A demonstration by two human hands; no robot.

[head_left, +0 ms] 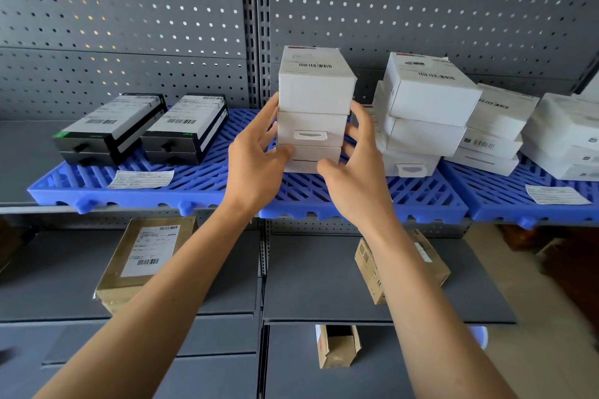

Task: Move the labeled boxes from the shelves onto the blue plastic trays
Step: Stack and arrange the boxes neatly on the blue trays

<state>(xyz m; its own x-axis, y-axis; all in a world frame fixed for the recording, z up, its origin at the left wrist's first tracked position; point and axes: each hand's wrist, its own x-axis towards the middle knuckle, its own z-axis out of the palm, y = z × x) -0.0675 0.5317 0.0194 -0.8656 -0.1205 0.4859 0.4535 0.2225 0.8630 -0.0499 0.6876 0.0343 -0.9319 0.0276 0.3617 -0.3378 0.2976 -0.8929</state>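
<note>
A stack of three white labeled boxes [313,107] stands on the blue plastic tray [201,181] on the upper shelf. My left hand [256,159] grips the stack's left side, thumb on the front of the bottom box. My right hand [356,168] grips its right side, thumb at the bottom box's front. Right of it stands a second stack of white boxes [421,113]. Two stacks of black boxes [142,126] lie at the tray's left.
More white boxes [534,133] sit on another blue tray [505,204] at the right. Paper labels [141,179] lie on both trays. On the grey lower shelf lie a tan labeled box [142,259] and a brown box [431,259]. An open carton [337,347] sits below.
</note>
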